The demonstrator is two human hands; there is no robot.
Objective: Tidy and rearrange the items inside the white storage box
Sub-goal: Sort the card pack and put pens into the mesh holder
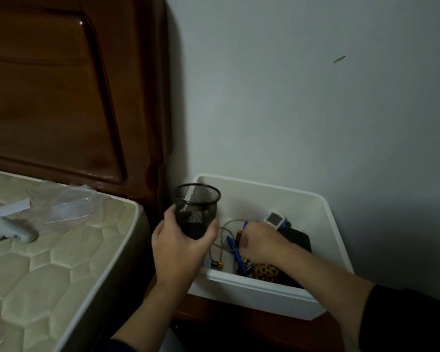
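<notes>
A white storage box (325, 219) is seen lower centre, against the wall.
A black mesh cup (194, 209) is gripped by the left hand (178, 250); the right hand (262, 243) is lowered among pens (233, 246) and batteries (217, 263), its fingers' hold unclear.

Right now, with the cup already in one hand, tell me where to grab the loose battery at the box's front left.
Pinch the battery across its middle from straight above. It lies flat on the floor of the white storage box, close behind the front wall, so a side approach is blocked. The left hand holds the mesh cup; the right hand probably suits.
</notes>
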